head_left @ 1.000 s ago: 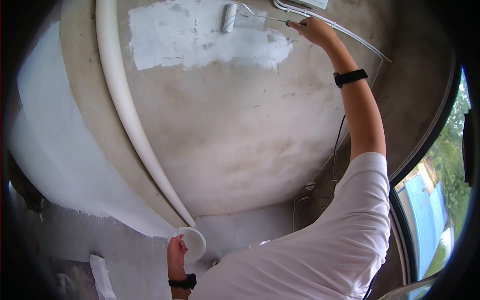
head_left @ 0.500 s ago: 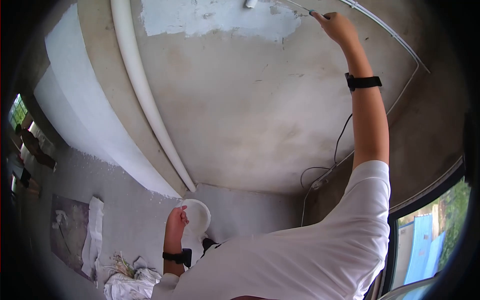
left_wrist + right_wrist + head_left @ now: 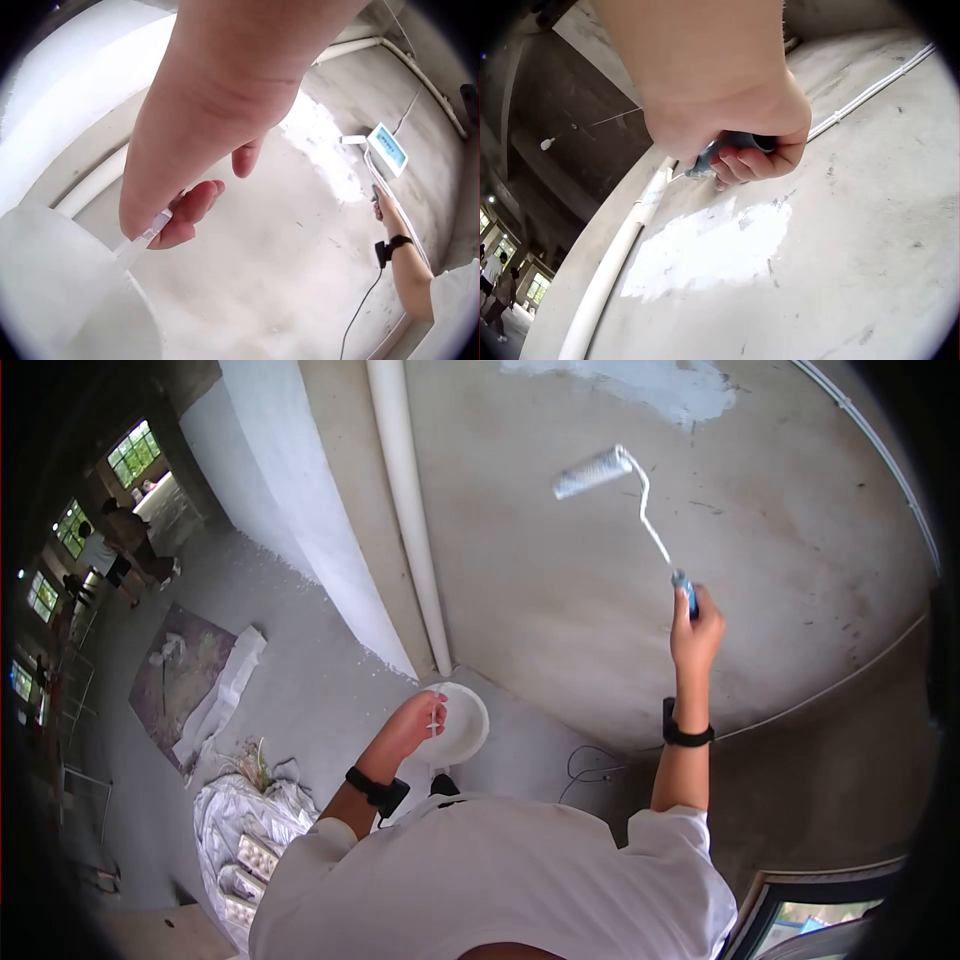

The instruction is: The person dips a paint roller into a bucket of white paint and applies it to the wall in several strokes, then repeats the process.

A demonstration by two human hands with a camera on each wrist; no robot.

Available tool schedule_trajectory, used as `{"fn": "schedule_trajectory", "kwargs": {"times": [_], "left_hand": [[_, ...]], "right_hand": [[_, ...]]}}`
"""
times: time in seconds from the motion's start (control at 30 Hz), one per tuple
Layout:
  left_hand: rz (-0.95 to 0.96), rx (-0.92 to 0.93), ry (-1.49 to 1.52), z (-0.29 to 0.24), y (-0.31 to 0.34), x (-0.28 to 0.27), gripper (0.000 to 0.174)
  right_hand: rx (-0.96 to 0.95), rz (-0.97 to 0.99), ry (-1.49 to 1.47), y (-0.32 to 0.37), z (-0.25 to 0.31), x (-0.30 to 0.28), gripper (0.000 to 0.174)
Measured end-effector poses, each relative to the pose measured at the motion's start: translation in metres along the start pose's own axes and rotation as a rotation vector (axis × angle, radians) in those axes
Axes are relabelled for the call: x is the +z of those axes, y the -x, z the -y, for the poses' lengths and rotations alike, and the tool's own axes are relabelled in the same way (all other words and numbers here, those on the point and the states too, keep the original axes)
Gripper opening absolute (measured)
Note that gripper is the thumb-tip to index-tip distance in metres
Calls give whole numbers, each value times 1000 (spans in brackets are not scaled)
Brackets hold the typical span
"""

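Observation:
In the head view my right hand (image 3: 697, 632) grips the blue handle of a paint roller (image 3: 592, 473), its white sleeve raised in front of the bare wall below the painted patch (image 3: 650, 388). The right wrist view shows the fingers curled round the dark handle (image 3: 739, 142). Low at the centre, my left hand (image 3: 415, 722) holds a white bucket (image 3: 468, 725) by its handle. In the left wrist view the fingers (image 3: 196, 206) are hooked round the pale handle grip, with the bucket (image 3: 67, 292) hanging beside them.
A white pipe (image 3: 402, 490) runs down the wall left of the roller. A dark sheet (image 3: 185, 675) and a heap of white sacking (image 3: 240, 810) lie on the floor to the left. Black cable (image 3: 590, 765) lies near the wall's foot. People (image 3: 130, 540) stand far off.
The right hand has come down from high on the wall with the roller, which has left the painted patch. The head view has tilted down and left; the left hand still holds the bucket.

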State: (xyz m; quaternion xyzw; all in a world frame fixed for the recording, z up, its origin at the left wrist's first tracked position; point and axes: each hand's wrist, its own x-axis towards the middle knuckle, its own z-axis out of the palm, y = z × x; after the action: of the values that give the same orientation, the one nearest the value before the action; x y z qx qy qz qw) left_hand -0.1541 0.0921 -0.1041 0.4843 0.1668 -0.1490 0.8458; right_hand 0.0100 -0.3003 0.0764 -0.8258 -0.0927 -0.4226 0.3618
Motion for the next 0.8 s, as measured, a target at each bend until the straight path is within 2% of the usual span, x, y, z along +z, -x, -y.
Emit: {"fn": "schedule_trajectory", "kwargs": {"times": [0.03,0.13,0.17,0.27,0.33,0.4,0.47,0.5,0.6,0.73,0.8], "left_hand": [[-37,4,5,-1,-1,3,25],[-21,-65,-34,-10,-12,8,28],[23,-31,-32,-12,-15,5,29],[49,-39,-39,-18,-21,6,34],[-8,-84,-85,-24,-23,16,37],[19,-89,-142,-27,-23,24,39],[34,-110,-155,-26,-24,32,39],[45,-91,-167,-25,-24,35,39],[26,-113,-203,-28,-22,48,40],[51,-136,-187,-19,-30,49,43],[55,-135,-196,-13,-31,54,45]], "right_hand": [[30,61,-55,43,-21,7,20],[339,309,-42,160,-66,14,34],[424,336,-35,190,-69,11,43],[575,453,62,249,-73,-12,50],[620,523,68,260,-70,-34,52],[664,582,108,260,-65,-60,53],[758,761,142,251,-56,-79,51],[785,774,156,249,-52,-86,51],[740,880,139,241,-39,-97,40],[685,875,162,240,-18,-89,35],[642,871,68,241,-13,-82,32]]}}
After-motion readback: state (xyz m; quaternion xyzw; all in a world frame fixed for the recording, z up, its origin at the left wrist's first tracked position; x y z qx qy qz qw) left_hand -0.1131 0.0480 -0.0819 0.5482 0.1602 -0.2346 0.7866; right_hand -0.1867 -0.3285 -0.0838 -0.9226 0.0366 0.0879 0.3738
